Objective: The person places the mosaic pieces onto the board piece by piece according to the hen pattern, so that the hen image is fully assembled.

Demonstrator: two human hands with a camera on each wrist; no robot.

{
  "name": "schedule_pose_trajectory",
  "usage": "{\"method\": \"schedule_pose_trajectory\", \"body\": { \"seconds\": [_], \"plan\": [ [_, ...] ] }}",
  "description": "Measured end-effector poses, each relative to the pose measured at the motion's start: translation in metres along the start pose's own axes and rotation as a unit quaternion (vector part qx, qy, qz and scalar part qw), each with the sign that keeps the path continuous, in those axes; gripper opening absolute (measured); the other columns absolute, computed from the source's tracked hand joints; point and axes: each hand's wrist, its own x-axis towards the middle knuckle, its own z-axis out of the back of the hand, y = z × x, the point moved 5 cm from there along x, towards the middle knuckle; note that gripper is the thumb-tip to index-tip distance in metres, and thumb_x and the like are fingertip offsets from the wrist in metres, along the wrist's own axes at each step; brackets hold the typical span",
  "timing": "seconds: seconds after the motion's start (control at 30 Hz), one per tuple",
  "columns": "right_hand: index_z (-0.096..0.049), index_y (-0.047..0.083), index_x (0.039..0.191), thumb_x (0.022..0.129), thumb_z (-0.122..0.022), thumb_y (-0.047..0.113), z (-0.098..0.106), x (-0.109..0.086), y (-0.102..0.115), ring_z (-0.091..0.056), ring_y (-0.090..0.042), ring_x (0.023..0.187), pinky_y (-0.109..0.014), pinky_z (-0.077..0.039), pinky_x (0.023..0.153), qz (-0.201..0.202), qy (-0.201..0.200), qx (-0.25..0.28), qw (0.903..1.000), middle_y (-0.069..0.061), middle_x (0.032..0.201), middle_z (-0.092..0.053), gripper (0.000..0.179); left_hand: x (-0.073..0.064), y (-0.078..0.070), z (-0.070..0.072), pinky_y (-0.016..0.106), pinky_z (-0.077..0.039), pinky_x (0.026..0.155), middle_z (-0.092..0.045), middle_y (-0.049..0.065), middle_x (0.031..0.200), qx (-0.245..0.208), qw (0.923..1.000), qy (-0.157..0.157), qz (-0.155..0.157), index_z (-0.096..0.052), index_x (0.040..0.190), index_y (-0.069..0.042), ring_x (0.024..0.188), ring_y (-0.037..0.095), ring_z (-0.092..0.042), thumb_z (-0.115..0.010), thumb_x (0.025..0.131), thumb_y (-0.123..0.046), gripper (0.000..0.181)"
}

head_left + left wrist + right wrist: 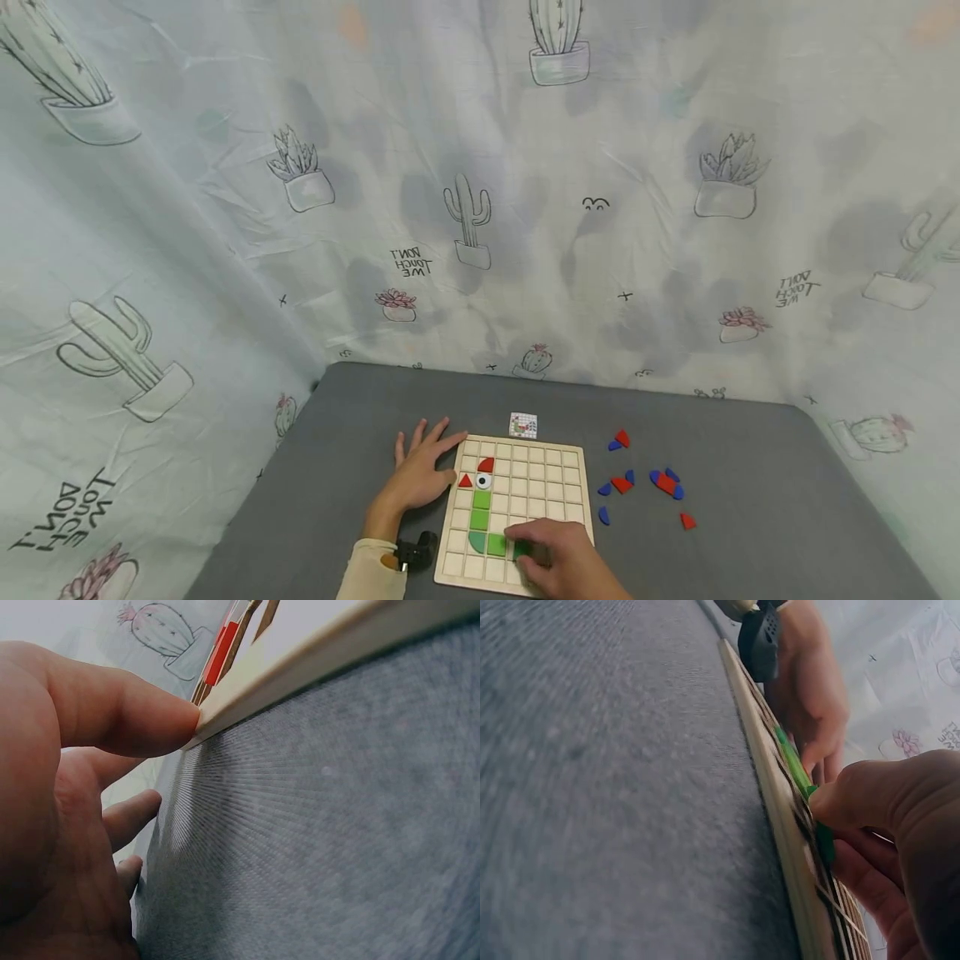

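A wooden grid board (551, 477) lies on the grey table. My left hand (422, 477) is at its left side with fingers spread, the thumb touching the board's edge in the left wrist view. Over the lower part of the grid, my right hand (561, 552) pinches a dark green piece (825, 844) between thumb and fingers; its shape is mostly hidden. On the board sit a red quarter-round (487, 465), a round eye piece (483, 481), a red triangle (465, 481), several green squares (481, 500) and a green quarter-round (477, 542).
Beyond the board's top edge lies a small picture card (523, 425). Right of the board are loose pieces, among them a red one (665, 482) and a blue one (603, 516). A patterned curtain (525, 250) hangs behind the table.
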Motion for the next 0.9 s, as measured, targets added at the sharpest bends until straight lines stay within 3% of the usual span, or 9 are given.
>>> {"method": "schedule_pose_trajectory", "body": {
  "seconds": [0.2,0.5,0.9],
  "plan": [
    [-0.08,0.007,0.127,0.093,-0.083,0.001,-0.0033,-0.0005,0.0015,-0.077,-0.007,0.108,-0.026,-0.065,0.09,0.01,0.002,0.006,0.9999,-0.005,0.117,-0.083,0.035,-0.0036,-0.001,-0.0034,0.076,0.012,0.128,-0.036,0.019,0.177,-0.005,1.0,-0.001,0.0,-0.064,0.156,-0.018,0.168,0.053,-0.009,-0.067,0.094,-0.007,0.063],
    [-0.081,0.009,0.121,0.085,-0.085,-0.007,0.0003,0.0045,-0.0003,-0.08,-0.01,0.103,-0.028,-0.066,0.085,0.031,-0.049,-0.061,0.9964,0.0,0.111,-0.084,0.039,0.001,-0.0025,0.0018,0.075,0.012,0.129,-0.035,0.018,0.178,0.0,1.0,0.0,-0.001,-0.064,0.157,-0.02,0.169,0.051,-0.008,-0.067,0.095,-0.007,0.063],
    [-0.082,0.01,0.122,0.085,-0.084,-0.007,-0.0019,0.0042,-0.0002,-0.079,-0.009,0.105,-0.026,-0.065,0.089,0.003,-0.054,-0.044,0.9975,0.001,0.113,-0.084,0.041,-0.0006,-0.0002,-0.0001,0.077,0.012,0.128,-0.036,0.018,0.177,0.001,1.0,-0.001,-0.002,-0.064,0.157,-0.018,0.169,0.053,-0.009,-0.067,0.094,-0.008,0.064]
  ]
}}
